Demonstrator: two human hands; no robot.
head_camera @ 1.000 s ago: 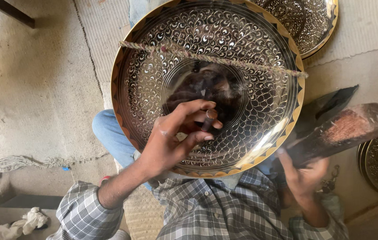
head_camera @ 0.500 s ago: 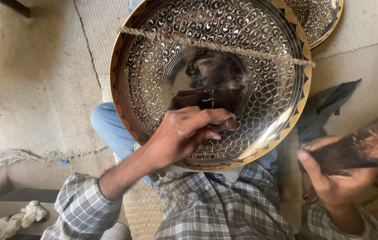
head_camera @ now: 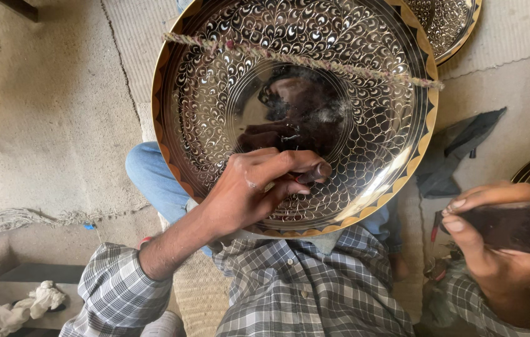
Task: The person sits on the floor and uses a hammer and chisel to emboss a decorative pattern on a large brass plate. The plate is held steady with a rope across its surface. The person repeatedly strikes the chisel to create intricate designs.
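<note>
The left hand [head_camera: 249, 193] is hiding the small tool it is pinching, and the picture's edge is cutting off the dark block [head_camera: 517, 228] in the right hand [head_camera: 495, 249].

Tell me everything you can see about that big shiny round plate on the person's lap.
The big round plate looks like polished metal, mirror-bright at its smooth centre, with fine engraved leaf and scale patterns ringing it and a golden scalloped border. It stands tilted up against the person's knees. A twisted cord lies across its upper face. The left hand rests on its lower part, fingers pinching a small tool against the surface. The right hand stays clear of it.
</note>
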